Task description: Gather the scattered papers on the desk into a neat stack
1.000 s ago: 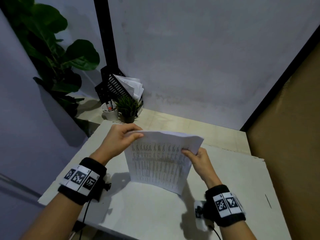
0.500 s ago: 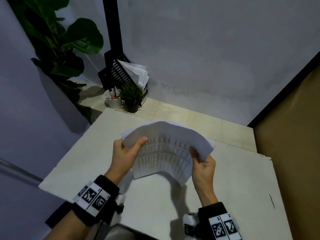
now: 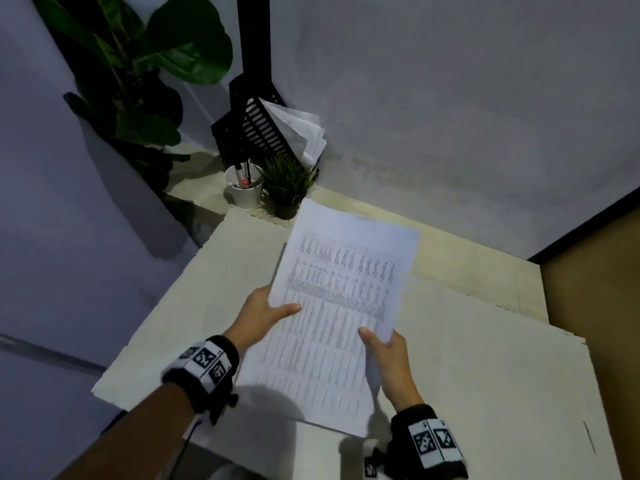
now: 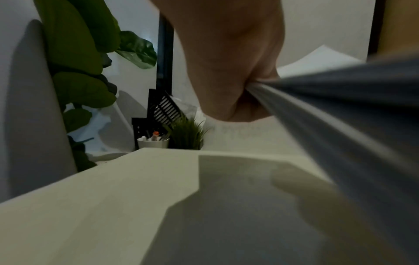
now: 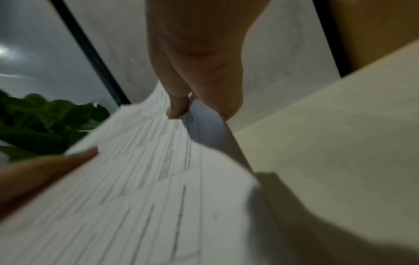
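A stack of printed papers [image 3: 332, 306] with table text hangs above the white desk [image 3: 485, 375], tilted away from me and held by both hands. My left hand [image 3: 266, 313] grips its left edge, thumb on top. My right hand [image 3: 384, 348] pinches the right edge, thumb on the top sheet. In the left wrist view the left hand [image 4: 238, 86] clamps the paper edge [image 4: 317, 107]. In the right wrist view the right hand [image 5: 192, 86] pinches the sheets [image 5: 147, 179], which look a little offset from each other.
At the desk's far left corner stand a black file rack [image 3: 256, 133] with papers in it, a white pen cup [image 3: 244, 188] and a small potted plant [image 3: 287, 185]. A large leafy plant [image 3: 138, 81] rises at the left. A brown panel [image 3: 595, 323] bounds the right.
The papers went from standing bowed on the desk between my hands to lifted and laid back, printed face up. Both hands slid to the side edges, nearer to me.
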`<state>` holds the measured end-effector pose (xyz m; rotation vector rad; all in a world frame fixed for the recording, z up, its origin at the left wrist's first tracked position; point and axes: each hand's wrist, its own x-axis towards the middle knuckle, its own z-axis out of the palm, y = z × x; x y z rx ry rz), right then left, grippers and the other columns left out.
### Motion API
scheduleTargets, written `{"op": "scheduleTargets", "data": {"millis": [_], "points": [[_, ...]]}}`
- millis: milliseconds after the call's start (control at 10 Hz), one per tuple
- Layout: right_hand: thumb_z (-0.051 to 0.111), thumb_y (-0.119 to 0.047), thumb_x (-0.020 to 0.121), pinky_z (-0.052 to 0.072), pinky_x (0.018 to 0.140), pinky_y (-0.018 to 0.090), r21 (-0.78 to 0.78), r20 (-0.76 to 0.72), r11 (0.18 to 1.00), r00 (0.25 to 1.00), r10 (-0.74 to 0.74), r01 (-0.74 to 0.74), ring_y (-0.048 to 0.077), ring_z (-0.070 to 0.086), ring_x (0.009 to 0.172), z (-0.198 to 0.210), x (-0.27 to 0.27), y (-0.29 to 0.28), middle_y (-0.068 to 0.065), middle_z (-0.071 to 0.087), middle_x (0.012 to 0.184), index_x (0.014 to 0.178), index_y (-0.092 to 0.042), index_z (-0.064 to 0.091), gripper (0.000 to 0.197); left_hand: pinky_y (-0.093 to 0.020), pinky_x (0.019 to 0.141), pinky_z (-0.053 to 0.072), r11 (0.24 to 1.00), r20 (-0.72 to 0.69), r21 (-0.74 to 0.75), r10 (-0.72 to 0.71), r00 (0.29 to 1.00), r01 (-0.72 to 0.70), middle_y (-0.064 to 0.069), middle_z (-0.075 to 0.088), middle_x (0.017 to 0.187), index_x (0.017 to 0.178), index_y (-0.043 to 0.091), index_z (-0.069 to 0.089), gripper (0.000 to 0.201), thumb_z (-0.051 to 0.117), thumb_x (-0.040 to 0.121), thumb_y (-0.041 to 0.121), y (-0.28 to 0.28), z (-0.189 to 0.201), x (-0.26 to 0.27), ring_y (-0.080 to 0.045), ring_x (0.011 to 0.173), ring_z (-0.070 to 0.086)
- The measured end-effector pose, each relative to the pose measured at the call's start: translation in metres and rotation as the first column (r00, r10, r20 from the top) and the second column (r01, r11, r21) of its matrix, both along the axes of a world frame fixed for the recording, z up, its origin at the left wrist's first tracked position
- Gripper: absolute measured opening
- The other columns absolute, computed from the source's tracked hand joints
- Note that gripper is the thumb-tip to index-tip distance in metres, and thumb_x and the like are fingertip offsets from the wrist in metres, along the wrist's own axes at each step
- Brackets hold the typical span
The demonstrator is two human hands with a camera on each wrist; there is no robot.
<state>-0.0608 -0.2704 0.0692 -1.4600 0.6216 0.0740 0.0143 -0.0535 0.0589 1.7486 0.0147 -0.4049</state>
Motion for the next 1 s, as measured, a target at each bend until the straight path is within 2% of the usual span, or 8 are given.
{"op": "scheduleTargets", "data": {"millis": [200, 300, 500, 600, 700, 800, 900, 1000], "points": [[0.062, -0.005, 0.084, 0.051, 0.077, 0.033, -0.03, -0.331, 1.0, 0.943, -0.003, -0.007, 0.03, 0.063, 0.089, -0.058, 0.038, 0.052, 0.015, 0.067, 0.108, 0.104, -0.001, 0.06, 0.021, -0.031, 0.089, 0.043, 0.96, -0.184, 0.27, -0.027, 0.983, 0.077, -0.015, 0.054, 0.124, 0.121, 0.004, 0.044, 0.04, 0.058, 0.084, 0.005, 0.05, -0.052, 0.032, -0.021, 0.104, 0.052], [0.063, -0.005, 0.084, 0.048, 0.078, 0.03, -0.158, -0.365, 0.987, 0.931, -0.023, -0.038, 0.026, 0.059, 0.089, -0.067, 0.049, 0.069, 0.009, 0.063, 0.108, 0.104, -0.003, 0.056, 0.021, -0.029, 0.085, 0.042, 0.944, -0.211, 0.326, 0.013, 0.977, 0.058, -0.016, 0.054, 0.125, 0.122, 0.003, 0.043, 0.045, 0.061, 0.081, 0.001, 0.062, -0.062, 0.037, -0.021, 0.101, 0.052], [0.051, 0.003, 0.086, 0.049, 0.09, 0.038, -0.317, -0.342, 0.947, 0.937, -0.07, -0.045, 0.021, 0.055, 0.095, -0.061, 0.059, 0.098, 0.007, 0.053, 0.121, 0.127, -0.007, 0.033, 0.046, -0.029, 0.088, 0.043, 0.947, -0.18, 0.319, 0.016, 0.984, 0.043, -0.015, 0.056, 0.122, 0.128, 0.005, 0.04, 0.054, 0.059, 0.078, -0.005, 0.072, -0.062, 0.044, -0.022, 0.1, 0.054], [0.058, -0.007, 0.087, 0.042, 0.097, 0.039, -0.466, -0.396, 0.871, 0.917, -0.05, -0.154, 0.027, 0.048, 0.115, -0.066, 0.059, 0.105, 0.014, 0.041, 0.132, 0.135, -0.002, 0.028, 0.057, -0.03, 0.088, 0.043, 0.91, -0.109, 0.408, -0.027, 0.994, 0.07, -0.014, 0.058, 0.116, 0.124, 0.003, 0.045, 0.051, 0.058, 0.076, -0.008, 0.072, -0.065, 0.05, -0.024, 0.101, 0.055], [0.061, -0.017, 0.087, 0.039, 0.098, 0.04, -0.537, -0.438, 0.812, 0.898, -0.036, -0.229, 0.031, 0.041, 0.12, -0.069, 0.058, 0.107, 0.018, 0.04, 0.131, 0.132, 0.001, 0.032, 0.057, -0.034, 0.094, 0.042, 0.869, -0.096, 0.486, -0.045, 0.994, 0.086, -0.016, 0.054, 0.118, 0.124, 0.004, 0.046, 0.05, 0.059, 0.077, -0.005, 0.071, -0.069, 0.051, -0.029, 0.11, 0.052], [0.059, -0.034, 0.086, 0.038, 0.096, 0.04, -0.623, -0.531, 0.674, 0.848, 0.008, -0.397, 0.031, 0.038, 0.12, -0.069, 0.055, 0.107, 0.016, 0.039, 0.13, 0.129, -0.002, 0.034, 0.059, -0.038, 0.101, 0.035, 0.8, -0.163, 0.588, -0.029, 0.986, 0.121, -0.02, 0.04, 0.125, 0.126, 0.004, 0.042, 0.048, 0.061, 0.081, 0.007, 0.066, -0.065, 0.047, -0.034, 0.118, 0.041], [0.056, -0.042, 0.086, 0.038, 0.097, 0.041, -0.647, -0.567, 0.595, 0.823, 0.042, -0.477, 0.031, 0.036, 0.122, -0.07, 0.049, 0.106, 0.016, 0.036, 0.134, 0.134, -0.002, 0.028, 0.069, -0.042, 0.099, 0.036, 0.713, -0.197, 0.676, -0.066, 0.978, 0.184, -0.02, 0.035, 0.129, 0.126, 0.005, 0.041, 0.05, 0.061, 0.083, 0.022, 0.064, -0.058, 0.044, -0.037, 0.12, 0.034], [0.053, -0.048, 0.086, 0.033, 0.102, 0.047, -0.598, -0.562, 0.644, 0.823, 0.086, -0.476, 0.036, 0.029, 0.127, -0.066, 0.047, 0.094, 0.019, 0.026, 0.142, 0.143, 0.0, 0.012, 0.086, -0.046, 0.101, 0.035, 0.629, -0.217, 0.746, -0.078, 0.973, 0.217, -0.017, 0.025, 0.14, 0.135, 0.008, 0.028, 0.067, 0.057, 0.083, 0.04, 0.063, -0.041, 0.051, -0.037, 0.126, 0.028]]}}
